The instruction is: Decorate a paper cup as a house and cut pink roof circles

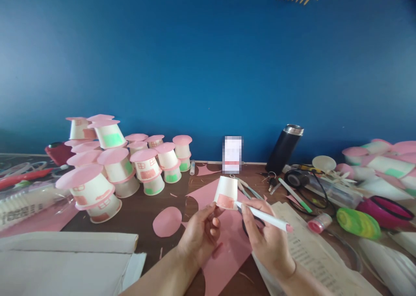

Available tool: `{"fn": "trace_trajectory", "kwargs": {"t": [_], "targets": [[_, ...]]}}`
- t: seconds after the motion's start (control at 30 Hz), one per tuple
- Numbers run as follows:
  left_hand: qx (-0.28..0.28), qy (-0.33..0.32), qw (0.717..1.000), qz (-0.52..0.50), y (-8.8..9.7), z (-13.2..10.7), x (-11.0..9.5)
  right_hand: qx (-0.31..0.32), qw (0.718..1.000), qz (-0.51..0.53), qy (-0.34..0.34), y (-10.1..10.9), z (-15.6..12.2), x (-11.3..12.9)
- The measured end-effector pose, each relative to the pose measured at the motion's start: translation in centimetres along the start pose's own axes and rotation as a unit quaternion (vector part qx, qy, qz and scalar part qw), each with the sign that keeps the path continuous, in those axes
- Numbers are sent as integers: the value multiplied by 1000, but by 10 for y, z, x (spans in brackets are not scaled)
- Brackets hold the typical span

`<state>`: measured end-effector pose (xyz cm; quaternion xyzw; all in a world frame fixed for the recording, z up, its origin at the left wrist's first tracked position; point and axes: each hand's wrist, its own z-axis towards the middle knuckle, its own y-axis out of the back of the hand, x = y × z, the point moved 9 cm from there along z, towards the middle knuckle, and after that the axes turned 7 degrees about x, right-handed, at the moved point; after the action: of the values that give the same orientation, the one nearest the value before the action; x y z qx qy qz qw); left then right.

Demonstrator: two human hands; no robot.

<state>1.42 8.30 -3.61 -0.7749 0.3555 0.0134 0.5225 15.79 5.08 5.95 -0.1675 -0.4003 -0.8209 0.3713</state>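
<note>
My left hand (203,229) pinches the rim of a white paper cup (227,185), which is upside down and bears a pink-red coloured rectangle near its rim. In my right hand (268,235) is a white marker pen (268,218) with a pink end, gripped like a pencil. Its tip is at the cup's right side, close to the coloured patch; whether it touches cannot be made out. Beneath both hands lies a cut sheet of pink paper (224,248). Scissors (248,187) rest behind the cup, partly hidden by it and my right hand. A pink paper disc (167,222) lies left of my left hand.
Stacked cups with pink disc tops (146,166) stand on the left, more decorated cups (386,166) lie at far right. A black bottle (283,151) stands by the blue wall. Printed paper (308,252), a green marker (294,195) and a white box (65,265) flank my arms.
</note>
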Motion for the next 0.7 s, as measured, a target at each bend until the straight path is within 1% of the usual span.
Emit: {"fn": "trace_trajectory", "kwargs": {"t": [0.13, 0.2, 0.37, 0.43, 0.47, 0.53, 0.63, 0.7], "targets": [[-1, 11, 1000, -1, 1, 0, 3, -7, 1000, 14, 11, 2, 0, 4], [0, 13, 1000, -4, 1, 0, 3, -11, 1000, 29, 6, 3, -1, 5], [-1, 10, 1000, -24, 2, 0, 2, -26, 998, 43, -29, 6, -5, 2], [5, 7, 999, -36, 1, -1, 1, -37, 997, 47, -57, 7, -4, -4], [10, 5, 999, -43, 0, -1, 0, -41, 994, 59, -82, 8, -3, -10], [21, 2, 998, -55, -2, -2, -2, -50, 977, 125, -163, 6, -3, -29], [36, 4, 997, -63, -5, -3, -2, -44, 927, 244, -281, -7, -6, -54], [41, 7, 997, -60, -5, -3, -1, -22, 895, 303, -327, -19, -8, -60]]}}
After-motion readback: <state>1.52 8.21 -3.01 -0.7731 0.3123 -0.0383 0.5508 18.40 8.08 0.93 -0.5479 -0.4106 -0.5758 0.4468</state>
